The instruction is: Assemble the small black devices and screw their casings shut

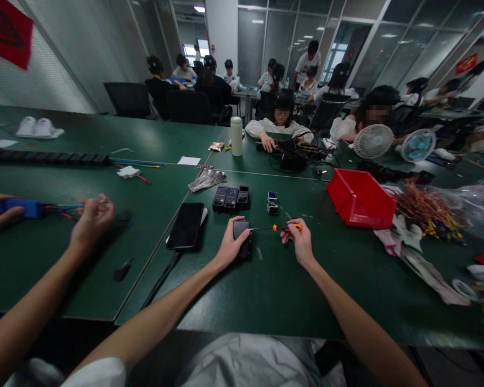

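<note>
My left hand [230,242] is closed around a small dark rectangular device [245,248] at the table's middle; its exact kind is unclear. In my right hand [300,242] is a screwdriver [282,228] with an orange and black handle, and its thin shaft points left to the device's upper side. A clear strip [260,253] lies just right of the device. Beyond my hands are several black modules with small screens [230,199] and a small stack of circuit boards [272,203]. A black smartphone [185,226] rests left of my left hand.
A red bin [358,199] stands at right beside bundled copper wires [423,209] and gloves [419,263]. A pale bottle [236,136] and a grey glove [207,180] are farther back. At left, a co-worker's hands [89,217] hold a blue wired pack [24,208].
</note>
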The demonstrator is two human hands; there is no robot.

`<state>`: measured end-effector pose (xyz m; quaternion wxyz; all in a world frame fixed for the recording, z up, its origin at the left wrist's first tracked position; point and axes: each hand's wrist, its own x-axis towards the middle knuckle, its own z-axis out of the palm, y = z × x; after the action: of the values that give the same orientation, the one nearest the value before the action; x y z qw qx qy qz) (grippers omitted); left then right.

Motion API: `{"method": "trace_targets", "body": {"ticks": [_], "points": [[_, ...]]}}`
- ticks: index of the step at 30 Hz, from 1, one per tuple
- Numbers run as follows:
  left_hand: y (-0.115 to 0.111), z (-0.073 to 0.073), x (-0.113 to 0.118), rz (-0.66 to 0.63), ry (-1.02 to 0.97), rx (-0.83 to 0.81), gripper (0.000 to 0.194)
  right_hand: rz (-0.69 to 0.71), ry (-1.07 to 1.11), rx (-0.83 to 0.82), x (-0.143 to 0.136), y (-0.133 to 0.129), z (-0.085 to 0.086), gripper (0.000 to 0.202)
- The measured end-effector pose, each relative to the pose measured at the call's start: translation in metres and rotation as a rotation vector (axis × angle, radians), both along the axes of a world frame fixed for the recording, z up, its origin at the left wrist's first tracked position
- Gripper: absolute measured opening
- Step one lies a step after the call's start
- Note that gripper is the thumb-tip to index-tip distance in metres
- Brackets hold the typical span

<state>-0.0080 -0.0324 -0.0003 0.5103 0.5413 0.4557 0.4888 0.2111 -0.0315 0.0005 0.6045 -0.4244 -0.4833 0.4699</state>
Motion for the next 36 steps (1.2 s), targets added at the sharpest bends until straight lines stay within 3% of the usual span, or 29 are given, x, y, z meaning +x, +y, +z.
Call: {"method": "trace_targets", "body": {"ticks": [36], "points": [[-0.0014,0.0039,0.0014,0.03,-0.009,-0.033,0.043,-0.084,-0.164,-0.016,-0.0002,-0.0002,-0.0024,0.026]]}}
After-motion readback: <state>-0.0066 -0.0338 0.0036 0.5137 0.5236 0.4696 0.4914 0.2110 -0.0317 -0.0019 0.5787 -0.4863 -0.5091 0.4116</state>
